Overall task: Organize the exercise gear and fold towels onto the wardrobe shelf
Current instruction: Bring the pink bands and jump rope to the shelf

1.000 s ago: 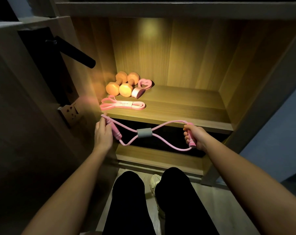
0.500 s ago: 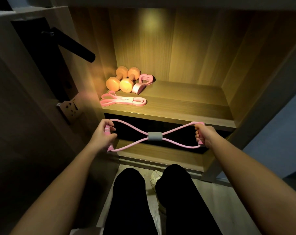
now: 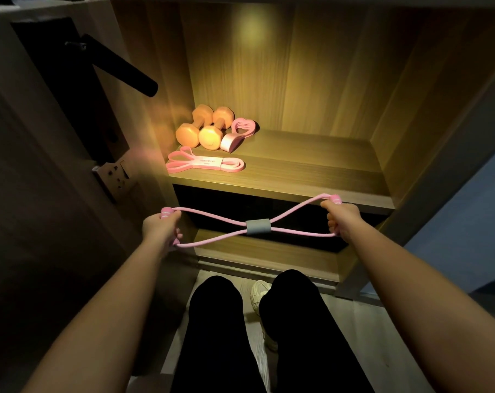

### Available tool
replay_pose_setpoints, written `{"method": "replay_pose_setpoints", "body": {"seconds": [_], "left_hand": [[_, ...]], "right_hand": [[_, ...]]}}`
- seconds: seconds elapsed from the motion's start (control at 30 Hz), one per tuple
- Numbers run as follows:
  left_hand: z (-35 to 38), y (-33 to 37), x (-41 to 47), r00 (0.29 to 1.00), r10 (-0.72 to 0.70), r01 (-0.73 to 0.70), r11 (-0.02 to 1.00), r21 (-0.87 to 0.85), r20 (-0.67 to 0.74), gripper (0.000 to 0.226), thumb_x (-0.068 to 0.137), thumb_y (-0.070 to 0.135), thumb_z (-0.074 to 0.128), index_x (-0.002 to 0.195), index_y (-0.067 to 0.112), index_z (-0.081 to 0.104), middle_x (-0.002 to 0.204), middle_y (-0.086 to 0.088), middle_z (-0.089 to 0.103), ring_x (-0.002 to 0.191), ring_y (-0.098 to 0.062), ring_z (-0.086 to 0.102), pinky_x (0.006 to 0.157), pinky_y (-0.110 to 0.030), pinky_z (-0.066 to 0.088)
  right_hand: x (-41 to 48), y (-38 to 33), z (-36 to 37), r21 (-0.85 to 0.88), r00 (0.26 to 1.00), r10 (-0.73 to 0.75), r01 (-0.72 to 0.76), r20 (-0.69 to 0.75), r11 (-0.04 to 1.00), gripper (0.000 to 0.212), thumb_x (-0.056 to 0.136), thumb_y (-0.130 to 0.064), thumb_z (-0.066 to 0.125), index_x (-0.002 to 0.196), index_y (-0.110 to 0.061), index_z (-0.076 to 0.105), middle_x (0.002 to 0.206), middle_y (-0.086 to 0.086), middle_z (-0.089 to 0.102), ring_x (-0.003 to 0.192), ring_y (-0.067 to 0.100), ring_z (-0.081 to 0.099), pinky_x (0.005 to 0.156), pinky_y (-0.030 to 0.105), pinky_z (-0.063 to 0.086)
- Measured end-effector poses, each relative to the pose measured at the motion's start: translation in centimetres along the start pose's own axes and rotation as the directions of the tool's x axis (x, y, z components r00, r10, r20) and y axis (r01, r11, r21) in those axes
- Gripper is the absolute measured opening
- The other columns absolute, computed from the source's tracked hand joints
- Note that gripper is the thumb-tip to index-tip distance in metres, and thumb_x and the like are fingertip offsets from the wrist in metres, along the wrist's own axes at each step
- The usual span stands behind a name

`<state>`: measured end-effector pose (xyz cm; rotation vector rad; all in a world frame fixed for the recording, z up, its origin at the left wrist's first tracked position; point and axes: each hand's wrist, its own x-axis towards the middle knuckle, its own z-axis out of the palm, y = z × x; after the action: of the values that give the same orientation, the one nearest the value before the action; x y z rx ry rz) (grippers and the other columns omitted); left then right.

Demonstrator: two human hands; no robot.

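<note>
Head view: two bare arms reach toward an open wooden wardrobe, warmly lit from inside
Left hand (image 3: pixel 161 229): fingers curled round one pink handle (image 3: pixel 165 213) of the figure-eight band (image 3: pixel 258 226), the handle's top end showing above the fist
Right hand (image 3: pixel 341 221): fingers wrapped round the other handle (image 3: pixel 334 199), held a little higher than the left
Figure-eight band: in the air between the two hands, in front of and just below the front edge of the shelf (image 3: pixel 311 171); its pink tubes run taut and cross inside a grey sleeve (image 3: pixel 257 222) at the middle
Dumbbells (image 3: pixel 202 129): two orange ones lie side by side at the back left of the shelf, touching each other
Heart-shaped pink piece (image 3: pixel 239 133): just right of the dumbbells, against the nearer one
Flat pink band (image 3: pixel 205 164): folded with a paper label round it, lying in front of the dumbbells near the shelf's left front corner
Lower shelf (image 3: pixel 263 251): behind and under the held band, in shadow
Door (image 3: pixel 42 194): stands open at left, with a black lever handle (image 3: pixel 118 66) and a metal latch plate (image 3: pixel 113 177)
Legs (image 3: pixel 212 321): in black trousers, knees toward the wardrobe, a pale shoe (image 3: pixel 260 293) between them on the floor (image 3: pixel 368 336)
</note>
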<state>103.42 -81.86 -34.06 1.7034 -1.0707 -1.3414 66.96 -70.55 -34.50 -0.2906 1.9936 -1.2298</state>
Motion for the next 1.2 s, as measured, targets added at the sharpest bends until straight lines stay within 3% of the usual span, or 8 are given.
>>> {"method": "replay_pose_setpoints", "body": {"seconds": [0.1,0.27,0.4,0.5,0.63,0.77,0.9,1.2], "left_hand": [[-0.5,0.1,0.4,0.985,-0.155,0.164,0.978,-0.133,0.072,0.021,0.097,0.031,0.057,0.097,0.011,0.057,0.073,-0.006,0.053,0.054,-0.013,0.050,0.046,-0.026,0.053],[-2.7,-0.7,1.3,0.988,-0.139,0.134,0.989,-0.069,-0.065,0.027,0.086,0.037,0.071,0.093,0.013,0.061,0.071,-0.002,0.054,0.057,-0.011,0.048,0.046,-0.024,0.044],[-1.7,-0.1,0.7,0.992,-0.125,0.124,0.991,-0.040,-0.019,0.022,0.084,0.031,0.074,0.086,0.013,0.061,0.069,-0.002,0.051,0.055,-0.011,0.043,0.048,-0.025,0.040],[-2.6,0.0,0.8,0.984,-0.159,0.156,0.987,-0.038,-0.080,0.020,0.081,0.026,0.075,0.083,0.012,0.061,0.069,-0.003,0.051,0.055,-0.013,0.042,0.047,-0.026,0.036],[-1.5,-0.5,0.0,0.968,-0.249,0.250,0.968,-0.019,0.033,0.020,0.087,0.025,0.069,0.083,0.011,0.057,0.067,-0.003,0.049,0.052,-0.012,0.039,0.046,-0.023,0.034],[0.2,0.6,-0.8,0.970,-0.209,0.209,0.978,0.015,0.121,0.021,0.092,0.023,0.063,0.077,0.011,0.055,0.061,-0.002,0.047,0.044,-0.011,0.040,0.036,-0.017,0.035],[0.7,1.6,-1.8,0.969,-0.161,0.162,0.987,0.010,0.188,0.020,0.095,0.023,0.057,0.081,0.009,0.058,0.065,-0.004,0.052,0.050,-0.012,0.046,0.044,-0.022,0.043],[4.8,3.3,-5.4,0.877,-0.124,0.206,0.970,-0.129,0.463,0.014,0.098,0.015,0.053,0.103,0.003,0.057,0.079,-0.009,0.063,0.063,-0.018,0.060,0.055,-0.030,0.056]], "right_hand": [[-0.3,-0.3,-0.9,-0.080,1.000,-0.019,0.020,0.019,0.997,0.017,0.086,-0.017,0.065,0.076,-0.015,0.051,0.057,0.001,0.041,0.043,0.012,0.033,0.041,0.020,0.026],[0.2,-0.3,-3.6,-0.115,0.999,-0.007,0.003,-0.035,0.993,0.019,0.087,-0.015,0.065,0.076,-0.015,0.050,0.058,0.002,0.041,0.044,0.012,0.034,0.040,0.023,0.027],[0.1,-0.3,-3.2,-0.077,0.998,-0.012,0.007,-0.064,0.997,0.016,0.085,-0.017,0.068,0.079,-0.013,0.054,0.058,0.002,0.044,0.044,0.012,0.037,0.039,0.024,0.030],[0.4,-0.3,-4.2,-0.089,0.993,0.010,-0.021,-0.119,0.996,0.021,0.087,-0.021,0.069,0.076,-0.014,0.054,0.061,0.002,0.047,0.046,0.013,0.039,0.039,0.026,0.031],[-0.2,-0.1,-2.3,-0.065,0.999,0.049,-0.049,-0.009,0.997,0.020,0.088,-0.005,0.063,0.075,-0.012,0.049,0.056,0.002,0.039,0.041,0.011,0.033,0.031,0.017,0.026],[-1.5,-0.7,-0.1,-0.064,0.993,0.049,-0.042,0.110,0.997,0.019,0.090,-0.008,0.062,0.076,-0.012,0.051,0.057,0.004,0.041,0.044,0.013,0.037,0.033,0.016,0.032],[-2.5,-1.3,0.8,-0.009,0.982,0.042,-0.041,0.186,0.999,0.008,0.092,-0.012,0.061,0.085,-0.009,0.057,0.066,0.006,0.053,0.051,0.015,0.049,0.044,0.025,0.049],[-6.2,-2.2,4.5,0.131,0.876,0.000,-0.072,0.482,0.989,0.003,0.093,-0.005,0.057,0.095,-0.003,0.055,0.068,0.010,0.062,0.053,0.017,0.059,0.051,0.029,0.055]]}}
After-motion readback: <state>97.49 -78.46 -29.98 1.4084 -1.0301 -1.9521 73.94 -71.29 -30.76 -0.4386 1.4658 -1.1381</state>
